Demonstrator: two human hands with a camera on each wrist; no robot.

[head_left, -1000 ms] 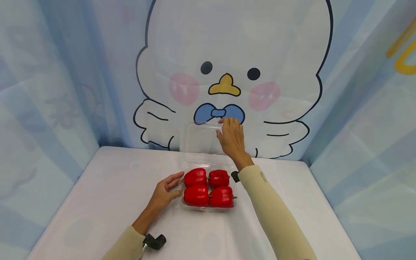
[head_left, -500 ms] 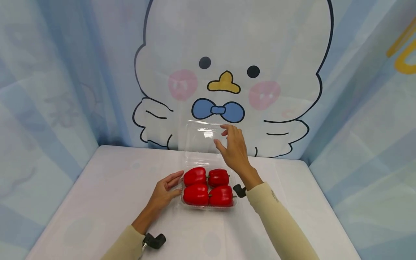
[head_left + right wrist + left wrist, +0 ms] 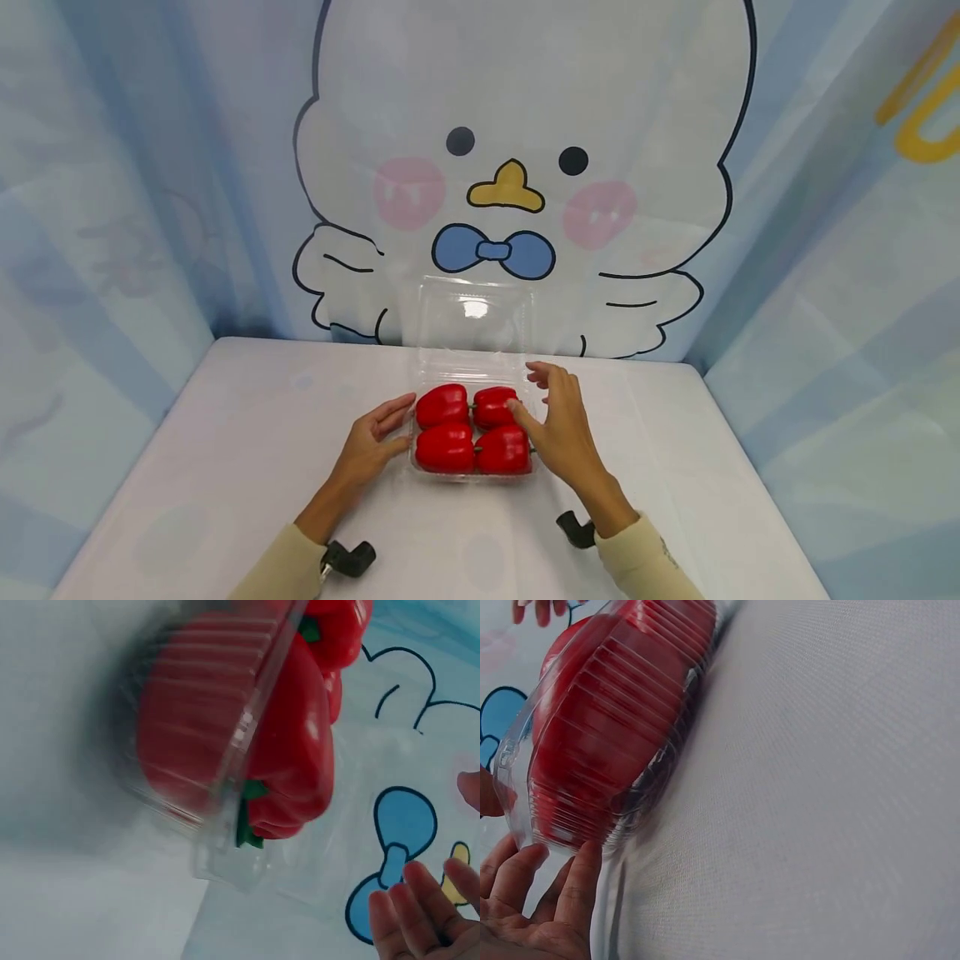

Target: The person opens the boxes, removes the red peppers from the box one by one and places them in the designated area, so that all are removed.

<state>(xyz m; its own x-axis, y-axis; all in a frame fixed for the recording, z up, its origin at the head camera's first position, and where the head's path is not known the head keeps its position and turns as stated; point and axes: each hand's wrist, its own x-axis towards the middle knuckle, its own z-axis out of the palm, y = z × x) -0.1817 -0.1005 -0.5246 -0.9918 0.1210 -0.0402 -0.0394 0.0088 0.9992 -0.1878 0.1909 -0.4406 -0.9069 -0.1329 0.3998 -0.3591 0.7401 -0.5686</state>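
One clear plastic box [image 3: 474, 478], ribbed walls, resting at the middle of the white tabletop [image 3: 675, 475]; its transparent lid [image 3: 476, 329] stands raised along the far side, and I cannot tell whether it touches the backdrop. Contents, four red bell peppers in two rows of two: far-left pepper [image 3: 441, 407], far-right pepper [image 3: 493, 405], near-left pepper [image 3: 444, 450], near-right pepper [image 3: 502, 451]. Green stem [image 3: 253, 832] visible from my right wrist view. Hands, two, bare. Left hand [image 3: 366, 443]: at the box's left wall, fingers extended, fingertips touching the plastic, gripping nothing. Right hand [image 3: 561, 427]: raised over the box's right side, fingers loosely bent, thumb apart from them, grasping nothing; my head view sets its thumb across the far-right pepper, while my right wrist view shows the hand apart from the peppers. Sleeves, two, beige: left sleeve [image 3: 279, 567], right sleeve [image 3: 647, 560]. One black fitting [image 3: 352, 558] near the left wrist, another near the right. Backdrop [image 3: 637, 92], pale blue and white, bearing a cartoon bird with a blue bow tie [image 3: 493, 250].
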